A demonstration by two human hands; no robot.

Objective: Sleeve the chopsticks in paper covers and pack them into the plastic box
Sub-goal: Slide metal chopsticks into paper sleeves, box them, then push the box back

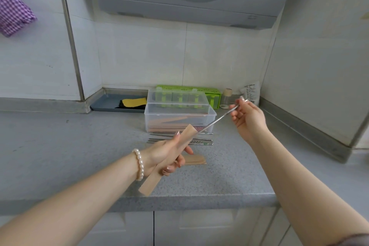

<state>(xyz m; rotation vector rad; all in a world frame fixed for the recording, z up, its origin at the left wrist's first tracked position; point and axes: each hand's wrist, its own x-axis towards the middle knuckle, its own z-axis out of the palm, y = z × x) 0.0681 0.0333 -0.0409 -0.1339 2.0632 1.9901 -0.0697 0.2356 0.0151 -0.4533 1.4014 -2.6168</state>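
Behind the plastic box (179, 118) stands a green rack (213, 94).

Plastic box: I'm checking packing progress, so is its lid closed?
No: the plastic box stands with its lid raised at the back, sleeved chopsticks visible inside.

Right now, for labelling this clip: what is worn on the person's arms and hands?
Both forearms are bare. The left wrist has a pearl bead bracelet. Left hand and right hand are gloveless, with long pale polished nails. A dark sleeve edge shows on the right arm.
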